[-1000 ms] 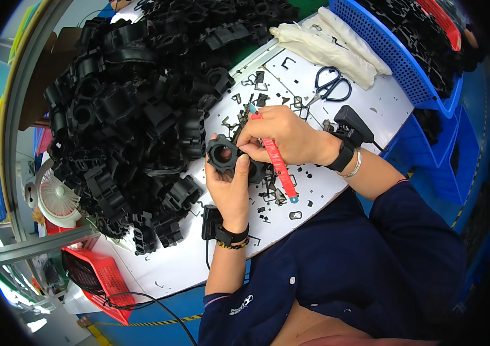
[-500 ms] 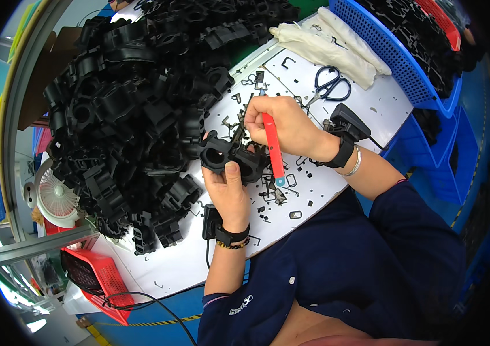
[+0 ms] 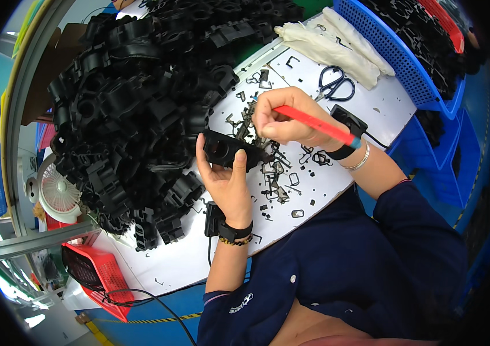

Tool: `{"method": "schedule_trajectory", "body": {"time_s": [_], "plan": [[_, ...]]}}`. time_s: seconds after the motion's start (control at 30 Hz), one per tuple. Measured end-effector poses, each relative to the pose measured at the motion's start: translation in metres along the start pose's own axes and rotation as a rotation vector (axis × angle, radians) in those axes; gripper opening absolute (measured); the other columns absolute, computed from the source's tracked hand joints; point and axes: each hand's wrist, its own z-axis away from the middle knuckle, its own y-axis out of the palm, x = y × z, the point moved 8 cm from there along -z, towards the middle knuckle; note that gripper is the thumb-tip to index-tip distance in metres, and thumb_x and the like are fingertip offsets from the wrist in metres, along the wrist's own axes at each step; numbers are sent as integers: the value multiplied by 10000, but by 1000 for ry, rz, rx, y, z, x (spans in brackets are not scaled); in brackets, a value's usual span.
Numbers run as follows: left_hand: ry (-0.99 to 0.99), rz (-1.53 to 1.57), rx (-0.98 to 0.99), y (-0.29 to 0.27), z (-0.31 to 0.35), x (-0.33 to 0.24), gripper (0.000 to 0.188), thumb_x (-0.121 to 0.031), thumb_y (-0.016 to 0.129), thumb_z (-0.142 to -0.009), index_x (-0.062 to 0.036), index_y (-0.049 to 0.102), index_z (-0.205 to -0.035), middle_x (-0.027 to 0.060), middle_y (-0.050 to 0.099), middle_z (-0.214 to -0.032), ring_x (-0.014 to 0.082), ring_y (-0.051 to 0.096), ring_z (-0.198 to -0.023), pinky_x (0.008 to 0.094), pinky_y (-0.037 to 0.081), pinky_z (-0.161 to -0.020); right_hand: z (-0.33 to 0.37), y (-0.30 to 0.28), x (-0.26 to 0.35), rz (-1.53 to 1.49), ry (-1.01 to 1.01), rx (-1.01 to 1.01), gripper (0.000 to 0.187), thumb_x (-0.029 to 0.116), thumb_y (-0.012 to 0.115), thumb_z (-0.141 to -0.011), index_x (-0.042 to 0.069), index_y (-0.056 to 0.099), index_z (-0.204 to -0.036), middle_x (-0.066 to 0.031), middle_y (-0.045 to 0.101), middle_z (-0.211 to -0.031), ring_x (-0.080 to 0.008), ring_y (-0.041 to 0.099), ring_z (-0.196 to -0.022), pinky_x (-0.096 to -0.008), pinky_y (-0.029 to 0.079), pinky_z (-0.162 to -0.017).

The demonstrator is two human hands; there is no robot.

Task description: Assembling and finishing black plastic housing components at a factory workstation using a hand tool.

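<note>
My left hand (image 3: 226, 189) is closed around a black moulded plastic part (image 3: 233, 148) with a large round hole, thumb on its near side. My right hand (image 3: 288, 118), just right of the part, grips a slim red-handled hand tool (image 3: 317, 122). The tool's bluish rear end points back over my right wrist. Its working tip is mostly hidden by the fingers, so I cannot tell its kind. Below the hands lie loose black plastic scraps (image 3: 279, 190), frames and small bits on the white tabletop (image 3: 210, 259).
A big heap of black moulded parts (image 3: 135, 104) covers the left and back. Dark-handled scissors (image 3: 337, 83) and off-white cloth gloves (image 3: 337, 43) lie at the back right. Beyond them stands a blue crate (image 3: 386, 55). A white fan (image 3: 57, 193) and red basket (image 3: 112, 274) are at the left.
The red tool has swung from steep to slanting back over my right wrist, and my right hand has shifted slightly right, away from the part. The part has turned in my left hand.
</note>
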Motion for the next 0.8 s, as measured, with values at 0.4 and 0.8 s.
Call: {"method": "schedule_trajectory", "body": {"time_s": [0.4, 0.8], "plan": [[-14, 379, 63, -1, 2, -3, 843, -282, 731, -888, -14, 238, -1517, 103, 545, -1169, 222, 623, -1017, 354, 512, -940, -7, 0, -12, 253, -87, -45, 359, 346, 554, -1022, 11, 644, -1117, -13, 614, -710, -60, 565, -658, -210, 446, -591], [-161, 216, -125, -17, 2, 14, 458, -455, 449, -1031, -31, 557, -1167, 82, 622, -1105, 165, 617, -949, 317, 505, -858, 4, 17, -16, 217, 39, -36, 169, 75, 646, -941, -14, 712, -1069, -76, 715, -888, -85, 659, -760, -207, 514, -658]]}}
